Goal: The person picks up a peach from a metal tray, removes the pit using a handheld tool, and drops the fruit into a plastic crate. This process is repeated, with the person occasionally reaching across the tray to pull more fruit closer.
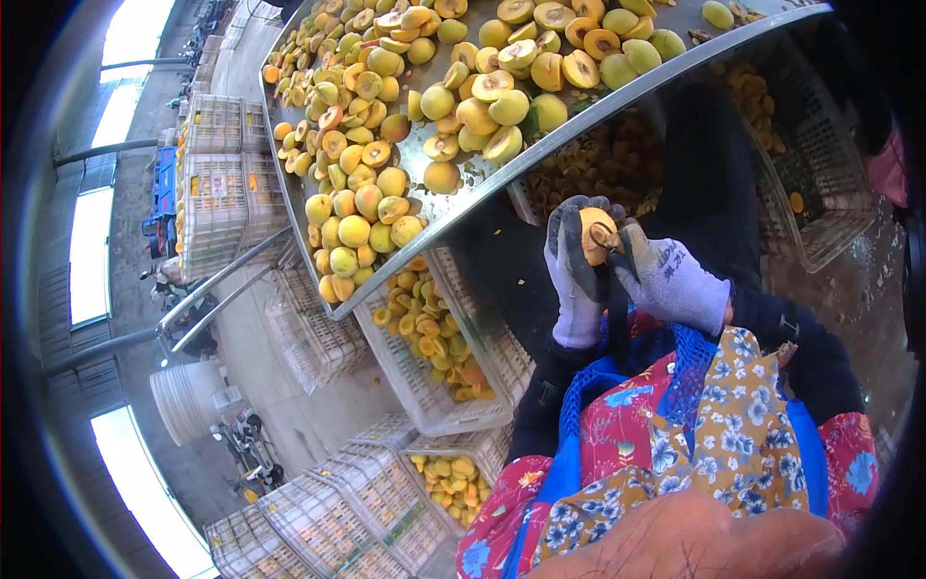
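Observation:
My left hand (575, 265), in a grey-and-lilac work glove, is closed around a cut yellow peach (596, 230) held in front of my apron. The brown pit area of its cut face is turned toward my right hand (667, 275). That hand, gloved alike, has its thumb and fingers pinched together against the fruit. Something small and dark shows at those fingertips, too small to name. Beyond my hands, the metal table (482, 185) bears many yellow peaches (367, 201), some whole and others halved with pits showing.
Under the table's raised edge is a crate of peach halves (424, 323). Another crate (820, 183) stands at the right. Stacked white crates (333, 502) are at lower left, more crates (217, 188) farther back. A white bucket stack (183, 400) and a metal rail (217, 289) are at left.

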The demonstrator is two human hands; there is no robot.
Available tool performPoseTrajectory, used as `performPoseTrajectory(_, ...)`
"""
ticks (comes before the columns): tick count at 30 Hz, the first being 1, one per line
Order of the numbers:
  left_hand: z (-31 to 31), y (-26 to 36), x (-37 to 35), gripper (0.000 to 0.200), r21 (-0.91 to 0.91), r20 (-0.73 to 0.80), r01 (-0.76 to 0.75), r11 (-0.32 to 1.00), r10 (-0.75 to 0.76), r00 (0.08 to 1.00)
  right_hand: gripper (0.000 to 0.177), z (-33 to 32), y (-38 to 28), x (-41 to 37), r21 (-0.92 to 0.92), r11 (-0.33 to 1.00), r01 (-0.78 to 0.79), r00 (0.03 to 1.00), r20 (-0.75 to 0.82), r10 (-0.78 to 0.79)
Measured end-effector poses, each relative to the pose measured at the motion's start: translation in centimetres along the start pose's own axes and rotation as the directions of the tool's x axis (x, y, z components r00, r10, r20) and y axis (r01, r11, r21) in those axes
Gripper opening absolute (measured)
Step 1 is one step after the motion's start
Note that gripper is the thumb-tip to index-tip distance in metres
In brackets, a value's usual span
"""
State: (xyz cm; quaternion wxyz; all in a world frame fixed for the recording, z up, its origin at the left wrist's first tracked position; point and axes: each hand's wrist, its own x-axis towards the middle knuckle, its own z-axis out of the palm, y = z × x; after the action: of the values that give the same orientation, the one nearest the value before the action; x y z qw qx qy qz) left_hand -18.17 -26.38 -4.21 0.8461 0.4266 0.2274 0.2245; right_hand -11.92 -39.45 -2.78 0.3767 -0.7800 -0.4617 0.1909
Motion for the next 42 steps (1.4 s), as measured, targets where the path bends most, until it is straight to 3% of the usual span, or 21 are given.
performPoseTrajectory(8,0.2,-0.9,0.0,0.036,-0.035,-0.079,-0.039,0.999,0.036,0.996,0.038,-0.1,0.5,-0.2,-0.034,0.999,0.007,0.994,0.111,-0.003)
performPoseTrajectory(11,0.5,-1.5,-0.4,0.038,0.083,-0.049,-0.152,0.985,0.157,0.986,0.034,-0.6,-0.5,0.3,0.195,0.965,-0.173,0.981,0.119,0.152)
performPoseTrajectory(12,0.8,-1.3,-0.5,0.038,0.106,-0.029,-0.197,0.975,0.201,0.979,0.033,-1.0,-0.7,0.5,0.418,0.853,-0.313,0.943,0.242,0.227)
performPoseTrajectory(14,1.4,-0.9,-0.5,0.037,0.101,-0.010,-0.214,0.972,0.216,0.976,0.033,-2.9,-1.0,1.3,0.698,0.445,-0.562,0.825,0.510,0.242)
performPoseTrajectory(15,1.3,-0.7,-0.5,0.039,0.046,0.037,-0.189,0.981,0.187,0.982,0.037,-4.6,-1.4,1.6,0.683,0.137,-0.717,0.695,0.688,0.206)
performPoseTrajectory(17,1.1,-0.1,-0.1,0.041,-0.058,0.146,-0.135,0.989,0.143,0.979,0.034,-4.3,-0.2,1.1,0.632,-0.241,-0.737,0.657,0.753,-0.034)
performPoseTrajectory(20,1.1,0.4,0.2,0.045,0.024,0.179,-0.099,0.995,0.093,0.979,0.034,-3.1,1.2,1.2,0.458,-0.514,-0.725,0.638,0.728,-0.252)
performPoseTrajectory(22,1.3,0.8,0.3,0.046,0.053,0.166,-0.073,0.996,0.063,0.984,0.033,-3.7,0.2,1.5,0.534,-0.412,-0.738,0.631,0.763,-0.141)
performPoseTrajectory(23,1.3,0.5,0.5,0.042,-0.025,0.147,-0.043,0.999,0.047,0.988,0.033,-4.0,-0.5,1.4,0.564,-0.362,-0.742,0.628,0.774,-0.079)
performPoseTrajectory(24,1.1,-0.1,0.5,0.039,-0.103,0.126,-0.010,0.995,0.023,0.992,0.034,-3.9,-1.9,1.2,0.745,0.012,-0.667,0.732,0.653,0.197)
performPoseTrajectory(25,0.9,-0.4,0.7,0.035,-0.180,0.111,0.020,0.983,0.000,0.994,0.034,-3.7,-1.4,1.2,0.718,-0.128,-0.684,0.714,0.695,0.082)
performPoseTrajectory(28,0.5,-0.1,0.8,0.039,-0.042,0.157,-0.091,0.995,0.097,0.983,0.035,-2.8,0.7,1.5,0.516,-0.453,-0.727,0.650,0.729,-0.213)
performPoseTrajectory(29,0.5,0.1,0.5,0.039,-0.003,0.159,-0.112,0.994,0.111,0.981,0.035,-2.6,0.7,1.2,0.574,-0.387,-0.722,0.661,0.736,-0.142)
performPoseTrajectory(31,0.7,0.2,0.4,0.041,-0.109,0.065,-0.030,0.994,0.037,0.997,0.035,-3.0,-1.0,1.4,0.670,-0.229,-0.706,0.689,0.725,-0.005)
performPoseTrajectory(32,0.8,0.2,0.4,0.043,-0.164,0.021,0.009,0.986,-0.005,1.000,0.035,-1.4,-1.2,1.3,0.796,0.027,-0.604,0.784,0.589,0.198)
performPoseTrajectory(35,-1.0,-0.7,0.6,0.043,-0.085,-0.004,0.030,0.996,-0.031,1.000,0.033,-2.0,-0.7,1.6,0.691,-0.158,-0.705,0.696,0.717,0.028)
performPoseTrajectory(36,-0.2,0.2,0.0,0.042,-0.099,0.062,0.014,0.995,-0.008,0.998,0.032,-1.7,1.1,1.9,0.448,-0.456,-0.769,0.609,0.731,-0.307)
performPoseTrajectory(37,0.1,1.0,-0.3,0.042,-0.032,0.113,-0.014,0.999,0.018,0.993,0.032,-1.8,1.6,1.6,0.394,-0.491,-0.777,0.587,0.735,-0.340)
performPoseTrajectory(39,0.5,1.9,-0.6,0.041,0.094,0.219,-0.082,0.992,0.060,0.974,0.031,-2.3,2.1,1.4,0.280,-0.549,-0.788,0.543,0.736,-0.404)
performPoseTrajectory(40,0.3,2.1,-0.2,0.043,0.074,0.217,-0.036,0.997,0.019,0.976,0.033,-2.4,1.6,1.7,0.361,-0.483,-0.798,0.567,0.721,-0.399)
performPoseTrajectory(42,0.5,1.4,-0.1,0.040,-0.154,0.053,0.031,0.988,-0.023,0.998,0.033,-2.7,-0.2,1.6,0.623,-0.299,-0.723,0.678,0.722,-0.139)
